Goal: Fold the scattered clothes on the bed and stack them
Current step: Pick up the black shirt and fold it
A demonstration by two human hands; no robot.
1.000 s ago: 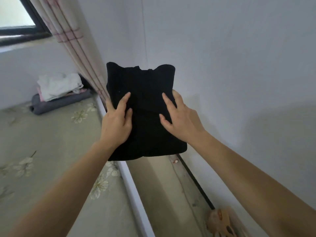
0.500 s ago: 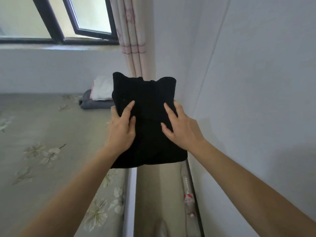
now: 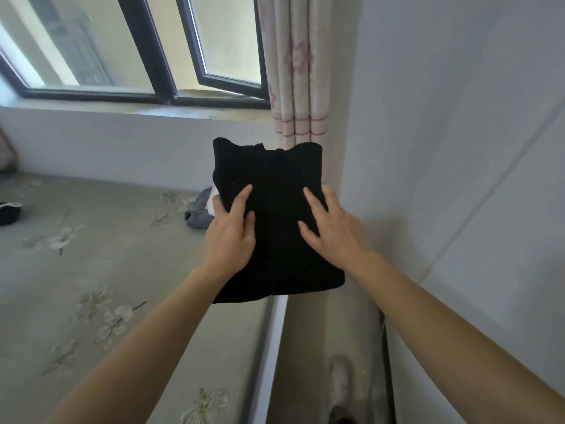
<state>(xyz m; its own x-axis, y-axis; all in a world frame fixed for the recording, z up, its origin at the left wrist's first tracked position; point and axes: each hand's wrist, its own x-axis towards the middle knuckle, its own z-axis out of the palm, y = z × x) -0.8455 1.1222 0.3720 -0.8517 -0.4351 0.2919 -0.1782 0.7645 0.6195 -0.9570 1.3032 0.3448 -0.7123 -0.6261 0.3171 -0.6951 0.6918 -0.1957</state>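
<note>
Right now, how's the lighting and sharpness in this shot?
Head view: daylight comes from the window; the black garment is so dark its folds barely show; left hand and right hand look sharp; the wide lens slants the walls.

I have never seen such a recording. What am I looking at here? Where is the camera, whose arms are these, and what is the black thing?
There is no machine here. A person wears one camera on the head, and it looks forward and down, so the two bare arms are that person's own. The left hand and the right hand hold a folded black garment in the air, one hand on each side, with fingers lying on top of it. Lower left is the bed, which has a flowered cover. Behind the garment, partly hidden, a small pile of clothes lies on the bed. A dark item lies at the left edge; I cannot tell what it is. Above are a window and a curtain.
</note>
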